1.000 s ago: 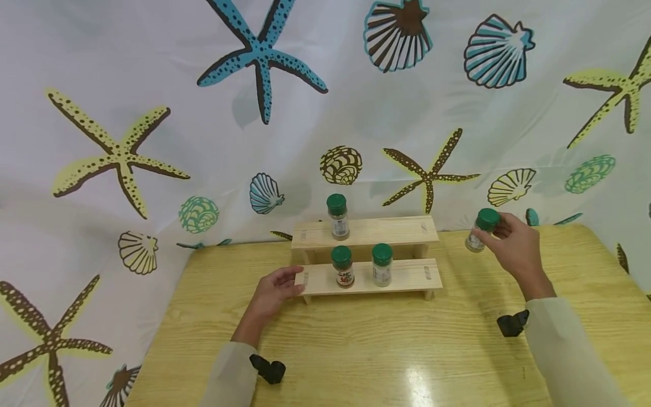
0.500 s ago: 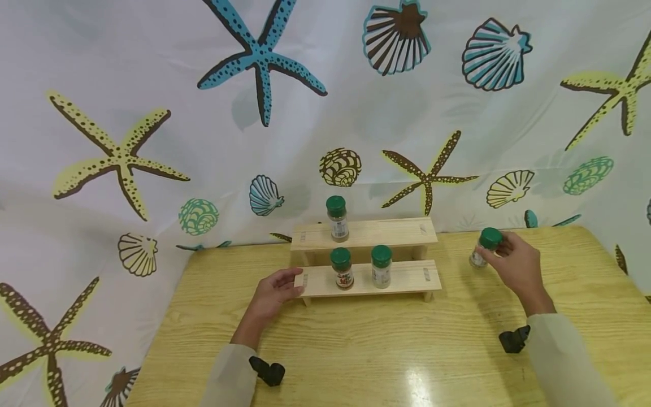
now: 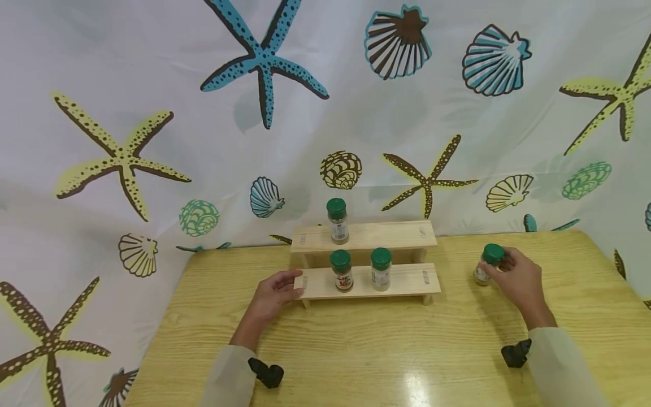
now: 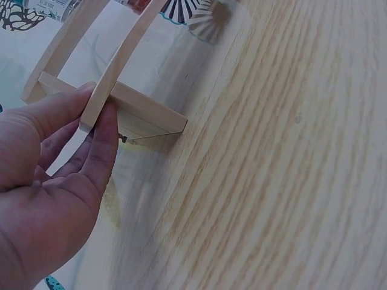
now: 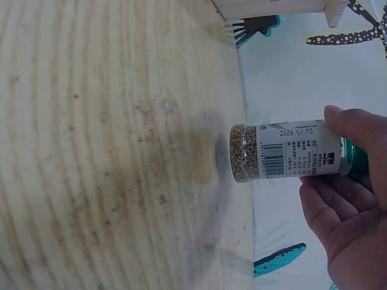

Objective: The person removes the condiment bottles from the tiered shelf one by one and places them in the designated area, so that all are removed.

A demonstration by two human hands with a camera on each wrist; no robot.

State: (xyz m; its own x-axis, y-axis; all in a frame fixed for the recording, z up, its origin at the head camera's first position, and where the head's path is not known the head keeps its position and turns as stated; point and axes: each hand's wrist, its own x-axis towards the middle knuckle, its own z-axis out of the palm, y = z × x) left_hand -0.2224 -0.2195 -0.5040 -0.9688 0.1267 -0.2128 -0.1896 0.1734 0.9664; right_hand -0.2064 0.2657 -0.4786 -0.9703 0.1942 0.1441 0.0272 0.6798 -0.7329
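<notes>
In the head view, my right hand (image 3: 521, 280) grips a spice jar (image 3: 492, 257) with a green cap, right of the rack. The right wrist view shows its white label and the pale tan seeds inside; the jar's base is close over the table (image 5: 121, 145), with a shadow beside it. My left hand (image 3: 272, 294) pinches the left end of the lower board of a two-step wooden rack (image 3: 409, 278), thumb above and fingers beneath. Two green-capped jars stand on that lower step, a reddish one (image 3: 343, 277) and a pale one (image 3: 381, 276). Another jar (image 3: 338, 226) stands on the upper step.
Behind the rack hangs a white cloth (image 3: 305, 152) printed with starfish and shells, meeting the table's back edge. The wooden tabletop (image 3: 356, 350) stretches in front of the rack and to both sides.
My right hand has brought the jar down and toward me, from near the table's back edge to close over the tabletop. The left hand keeps its hold on the rack.
</notes>
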